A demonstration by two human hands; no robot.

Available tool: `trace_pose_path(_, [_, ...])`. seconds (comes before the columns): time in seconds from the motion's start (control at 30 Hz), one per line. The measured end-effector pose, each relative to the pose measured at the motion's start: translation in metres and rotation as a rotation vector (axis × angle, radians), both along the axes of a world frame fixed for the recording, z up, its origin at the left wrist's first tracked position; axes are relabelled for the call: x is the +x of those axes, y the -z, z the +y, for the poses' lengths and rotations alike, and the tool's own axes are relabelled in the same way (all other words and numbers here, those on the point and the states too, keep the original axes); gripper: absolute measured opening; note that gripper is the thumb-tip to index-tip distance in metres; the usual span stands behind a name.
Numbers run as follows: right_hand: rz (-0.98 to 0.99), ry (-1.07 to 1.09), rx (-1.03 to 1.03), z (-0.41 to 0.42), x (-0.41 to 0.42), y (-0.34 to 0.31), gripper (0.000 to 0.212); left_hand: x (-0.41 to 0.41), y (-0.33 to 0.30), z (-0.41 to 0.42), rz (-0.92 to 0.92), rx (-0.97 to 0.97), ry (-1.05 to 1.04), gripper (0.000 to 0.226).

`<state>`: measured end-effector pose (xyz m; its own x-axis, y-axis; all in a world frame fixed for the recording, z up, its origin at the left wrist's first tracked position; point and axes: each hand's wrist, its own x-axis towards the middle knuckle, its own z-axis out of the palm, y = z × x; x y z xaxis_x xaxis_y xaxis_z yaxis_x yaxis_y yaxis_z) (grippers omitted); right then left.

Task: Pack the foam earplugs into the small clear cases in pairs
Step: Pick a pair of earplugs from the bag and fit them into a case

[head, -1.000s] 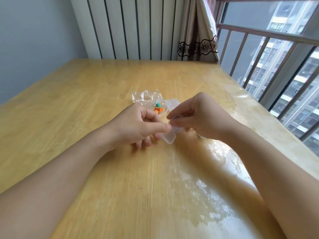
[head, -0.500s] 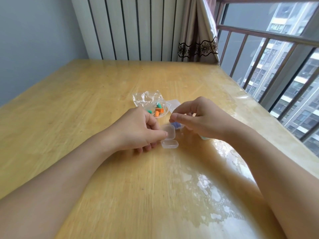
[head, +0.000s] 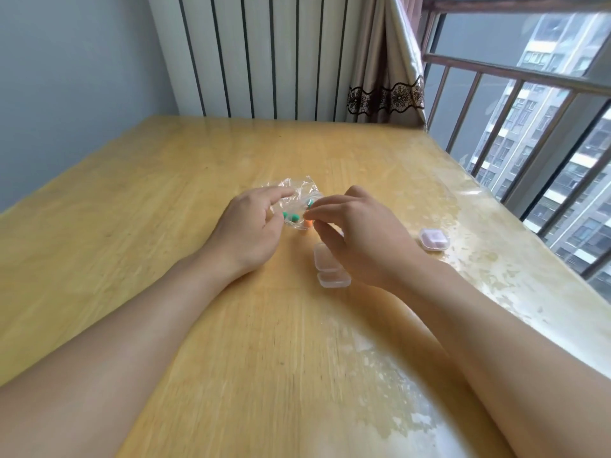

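On the counter a plastic bag holding earplugs lies at the centre. An open case sits just at the bag's five o'clock, under the right hand. A closed case lies well apart at the open case's two o'clock. The left hand rests at the bag's eight o'clock, touching it.

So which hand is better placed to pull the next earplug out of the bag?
Probably the right hand: its fingertips are pinched at the orange earplug by the bag's mouth, beside the open case. The left hand seems to be steadying the bag.
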<state>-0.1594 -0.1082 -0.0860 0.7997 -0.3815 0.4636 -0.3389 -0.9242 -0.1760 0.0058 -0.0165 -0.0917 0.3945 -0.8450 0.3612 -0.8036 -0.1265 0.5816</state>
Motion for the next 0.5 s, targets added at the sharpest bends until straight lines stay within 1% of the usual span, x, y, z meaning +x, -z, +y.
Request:
trace_pose_path(0.1, [0.116, 0.096, -0.032, -0.009, 0.012, 0.008, 0.033, 0.003, 0.005, -0.002, 0.064, 0.054, 0.019, 0.041])
trace_pose_path(0.17, [0.138, 0.128, 0.009, -0.012, 0.016, 0.012, 0.035, 0.003, 0.007, -0.001, 0.065, 0.062, 0.061, 0.041])
trace_pose_path(0.33, [0.091, 0.161, 0.186, -0.013, 0.018, 0.008, 0.026, 0.005, 0.012, -0.004, 0.068, 0.075, 0.086, 0.036])
trace_pose_path(0.5, [-0.05, 0.196, 0.304, -0.014, 0.02, 0.008, 0.009, 0.002, 0.013, -0.005, 0.055, 0.066, 0.129, 0.036])
